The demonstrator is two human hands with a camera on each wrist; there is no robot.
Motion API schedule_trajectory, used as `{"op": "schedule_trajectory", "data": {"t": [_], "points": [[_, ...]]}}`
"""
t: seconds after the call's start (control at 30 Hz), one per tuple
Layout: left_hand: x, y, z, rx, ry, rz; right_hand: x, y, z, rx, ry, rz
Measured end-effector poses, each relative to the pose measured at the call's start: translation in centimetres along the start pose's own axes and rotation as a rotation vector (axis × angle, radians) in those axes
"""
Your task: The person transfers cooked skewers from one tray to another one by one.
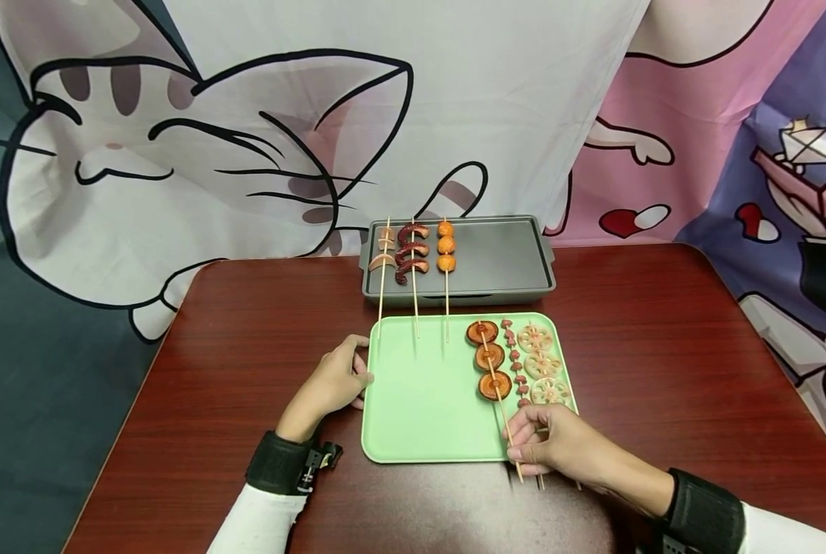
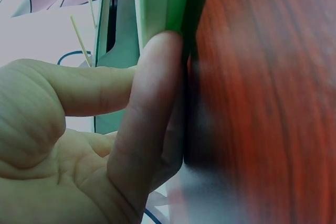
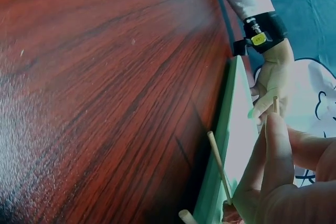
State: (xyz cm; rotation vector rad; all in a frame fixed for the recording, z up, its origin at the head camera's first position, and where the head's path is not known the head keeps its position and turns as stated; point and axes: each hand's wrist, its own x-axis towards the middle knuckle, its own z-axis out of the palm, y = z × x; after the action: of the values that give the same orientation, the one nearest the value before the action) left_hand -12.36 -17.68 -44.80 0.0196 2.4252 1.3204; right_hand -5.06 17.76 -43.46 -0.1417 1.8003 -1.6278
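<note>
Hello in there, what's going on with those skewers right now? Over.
Left hand steadies green tray. Right hand pinches a skewer stick. Three skewers on grey griddle. Nothing blocking.

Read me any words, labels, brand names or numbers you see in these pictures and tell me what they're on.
No text can be read.
Yellow tag on the left wrist strap: dark marks, too small and blurred to read.
Cartoon backdrop cloth, green tray, grey griddle pan: no lettering.
</note>
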Motion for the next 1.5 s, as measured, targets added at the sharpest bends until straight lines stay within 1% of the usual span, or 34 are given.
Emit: {"op": "schedule_trajectory", "data": {"t": [0.27, 0.53, 0.9, 1.17, 1.4, 1.5], "points": [[0.06, -0.01, 0.04, 0.0, -0.002, 0.0, 0.13, 0.14, 0.04, -0.027, 0.009, -0.008], [0.08, -0.03, 0.06, 0.003, 0.0, -0.006, 0.29, 0.26, 0.17, -0.13, 0.024, -0.045], [0.3, -0.24, 0.11, 0.012, -0.009, -0.003, 0.54, 0.28, -0.03, -0.343, 0.026, -0.112], [0.36, -0.23, 0.09, 0.011, -0.01, 0.0, 0.7, -0.07, 0.16, -0.444, 0.021, -0.117], [0.34, -0.24, 0.09, 0.019, -0.006, 0.001, 0.94, -0.21, 0.55, -0.574, 0.028, -0.124], [0.31, -0.22, 0.09, 0.017, -0.007, 0.005, 1.01, -0.3, 0.76, -0.628, 0.033, -0.141]]}}
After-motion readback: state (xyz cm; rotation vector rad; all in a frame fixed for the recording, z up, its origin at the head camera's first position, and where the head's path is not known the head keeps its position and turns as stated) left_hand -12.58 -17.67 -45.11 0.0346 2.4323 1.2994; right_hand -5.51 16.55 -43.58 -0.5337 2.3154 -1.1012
